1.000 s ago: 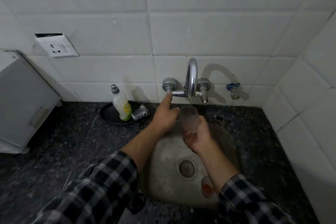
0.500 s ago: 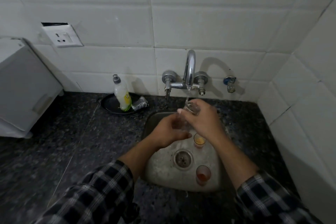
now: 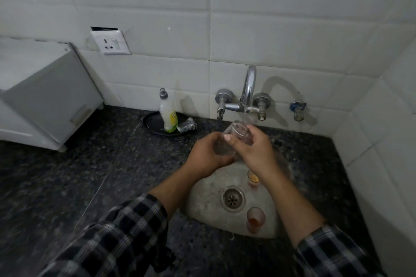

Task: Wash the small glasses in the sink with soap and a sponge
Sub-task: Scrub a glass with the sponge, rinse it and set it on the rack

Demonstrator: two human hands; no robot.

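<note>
Rinse step, I'd say: both hands, left hand [image 3: 206, 155] and right hand [image 3: 252, 153], grip one small clear glass [image 3: 234, 139] under the chrome tap [image 3: 247, 87]. Next up probably soap; two dirty glasses [image 3: 255, 219] wait in the sink [image 3: 202, 200].
</note>
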